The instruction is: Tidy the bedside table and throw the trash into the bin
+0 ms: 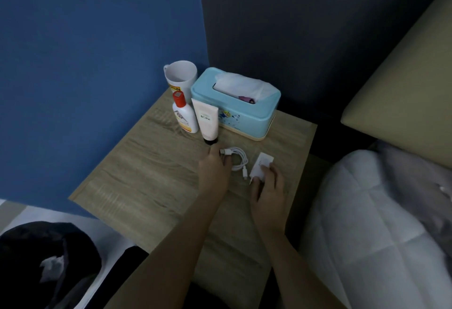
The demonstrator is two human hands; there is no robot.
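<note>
Surface: wood-grain bedside table (146,162) against blue wall (97,64); bin (24,247) lower left, cut off, black-lined, crumpled tissue (52,263) inside.
Hidden: left hand (214,169) fingertips, at white coiled cable (236,159) mid-table; grip unreadable.
Charger (261,165): white block just right of cable, long axis near-left to far-right, pinched between right hand (267,189) thumb and fingers.

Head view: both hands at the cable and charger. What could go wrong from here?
1. The pink tube stands on its small cap right by the left hand; a bump could topple it toward the red-capped bottle.
2. The coiled cable lies loose, one plug end free; lifting it may unravel it.
3. The right hand holds the charger only by fingertips; it could slip.
</note>
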